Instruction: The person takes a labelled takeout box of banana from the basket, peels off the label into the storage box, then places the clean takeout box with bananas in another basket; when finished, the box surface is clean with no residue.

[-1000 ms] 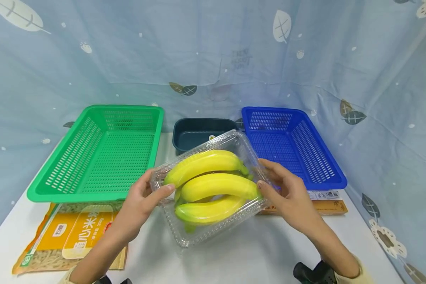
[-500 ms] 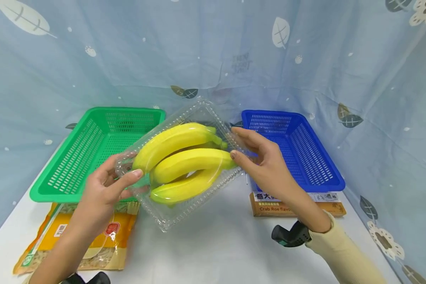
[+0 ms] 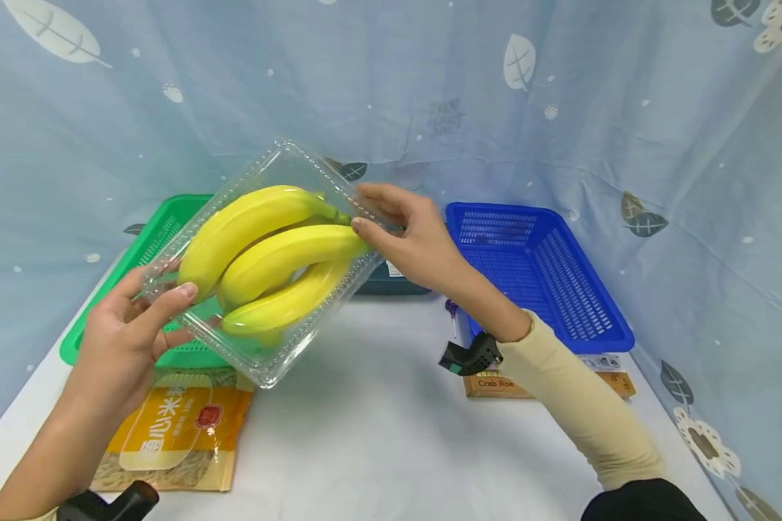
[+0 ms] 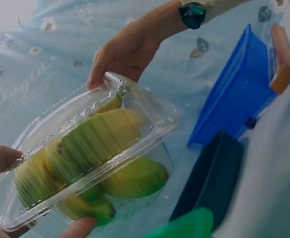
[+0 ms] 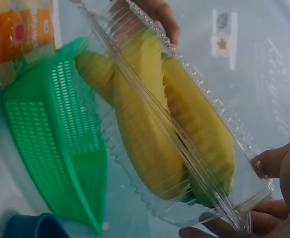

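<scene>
Both hands hold a clear plastic clamshell box [image 3: 293,166] up in the air, tilted, partly over the green basket [image 3: 78,325]. Inside lie several yellow bananas [image 3: 267,264] with greenish ends. My left hand [image 3: 120,340] grips the box's lower left end, thumb on top and fingers beneath. At the opposite end, my right hand [image 3: 417,231] pinches the rim between thumb and fingers. The left wrist view shows the box's lid shut over the bananas [image 4: 100,139]. Through the plastic in the right wrist view, the bananas [image 5: 149,129] lie side by side.
A blue basket [image 3: 541,275] stands at the right, with a Crab Roe box [image 3: 495,385] in front. Behind my right hand, a dark teal bin [image 3: 391,284] is partly hidden. An orange food bag [image 3: 176,427] lies at the left front. A small purple item [image 3: 452,307] lies by the blue basket.
The banana box has moved left and up, from over the middle of the table towards the green basket, and is turned more steeply. Both hands have kept their grip on it.
</scene>
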A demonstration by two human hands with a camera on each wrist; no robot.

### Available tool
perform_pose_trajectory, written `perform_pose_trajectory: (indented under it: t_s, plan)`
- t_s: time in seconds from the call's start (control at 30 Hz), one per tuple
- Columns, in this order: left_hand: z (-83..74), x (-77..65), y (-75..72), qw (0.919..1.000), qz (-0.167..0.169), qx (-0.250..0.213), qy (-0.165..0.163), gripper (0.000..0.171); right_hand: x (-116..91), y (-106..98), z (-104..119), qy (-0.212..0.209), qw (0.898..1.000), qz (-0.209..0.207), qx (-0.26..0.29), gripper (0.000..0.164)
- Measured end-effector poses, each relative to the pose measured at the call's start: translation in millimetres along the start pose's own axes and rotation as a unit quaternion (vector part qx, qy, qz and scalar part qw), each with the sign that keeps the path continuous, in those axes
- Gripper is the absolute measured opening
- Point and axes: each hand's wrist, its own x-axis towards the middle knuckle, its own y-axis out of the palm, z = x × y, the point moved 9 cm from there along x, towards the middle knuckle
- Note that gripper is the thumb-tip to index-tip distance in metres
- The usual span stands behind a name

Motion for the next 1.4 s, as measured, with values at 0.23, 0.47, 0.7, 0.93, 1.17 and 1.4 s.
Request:
perform_pose_trajectory:
  t_s: [0.23,0.47,0.7,0.93,1.17,1.4]
  plan:
    - [1.0,6.8,-25.1,0.9971,-0.013,-0.074,-0.015,0.042,40.9,28.9,-5.5,0.015,0.999,0.034,0.0,0.048]
    - [0.1,10.6,-53.8,0.9931,-0.045,-0.106,-0.024,0.043,83.3,59.6,-7.8,0.006,0.998,0.054,-0.043,0.045]
    - [8.3,14.8,-75.1,0.9892,-0.08,-0.113,-0.05,0.032,118.2,92.1,-21.4,0.039,0.994,0.08,-0.07,0.045]
    - [29.7,24.2,-89.1,0.9753,-0.083,-0.156,-0.132,0.016,144.6,121.2,-47.7,0.079,0.986,0.094,-0.113,0.045]
    - [52.0,38.8,-89.3,0.9667,-0.089,-0.118,-0.209,0.074,157.1,139.5,-83.0,0.111,0.973,0.085,-0.185,0.042]
    - [67.9,46.1,-91.4,0.9535,-0.101,-0.088,-0.27,0.061,162.4,162.6,-115.5,0.143,0.952,0.103,-0.25,0.028]
